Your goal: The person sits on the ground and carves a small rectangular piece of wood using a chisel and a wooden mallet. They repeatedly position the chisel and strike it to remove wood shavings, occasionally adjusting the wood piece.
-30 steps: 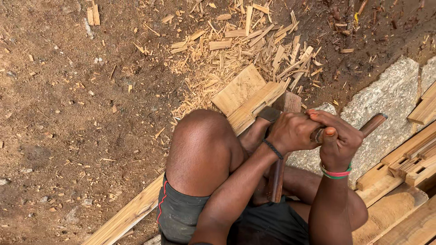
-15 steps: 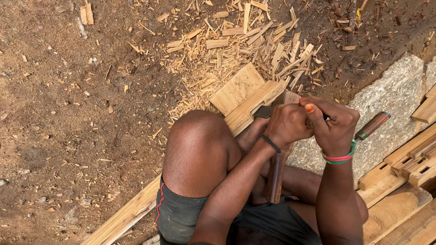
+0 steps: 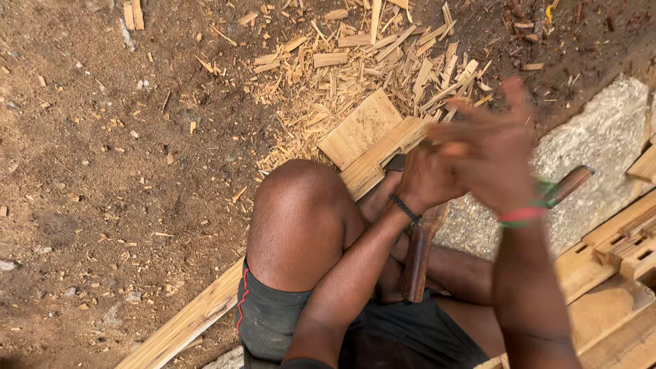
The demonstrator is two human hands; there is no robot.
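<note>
Person squats, seen from above, black shorts (image 3: 273, 328) with a red seam at 6 o'clock, bare knee (image 3: 301, 212) at centre. Left hand (image 3: 427, 179) sits just right of the knee, fingers curled tight round a dark wooden tool (image 3: 418, 263) whose handle runs down toward 6 o'clock between the legs; black band on that wrist. Tool head is hidden under the hand, only a dark bit shows at its top edge, touching the plank. Right hand (image 3: 492, 154) is at 2 o'clock from the left hand, raised above it, motion-blurred, fingers spread wide, holding nothing I can see; red and green bands on that wrist. A second brown handle (image 3: 570, 183) sticks out at 3 o'clock behind the right wrist; cannot tell what it joins. Long plank (image 3: 184, 321) runs from 7 o'clock up under the knee to the hands. Flat square board (image 3: 359, 126) lies just past it at 12 o'clock, touching the plank end. Grey stone slab (image 3: 601, 143) at 3 o'clock, cut pale timber pieces (image 3: 622, 246) at 4 o'clock. Beyond the board, a heap of chips and splinters (image 3: 355, 61) at 12 o'clock. Brown dirt (image 3: 89, 178) fills 9 to 11 o'clock, with stray chips
</note>
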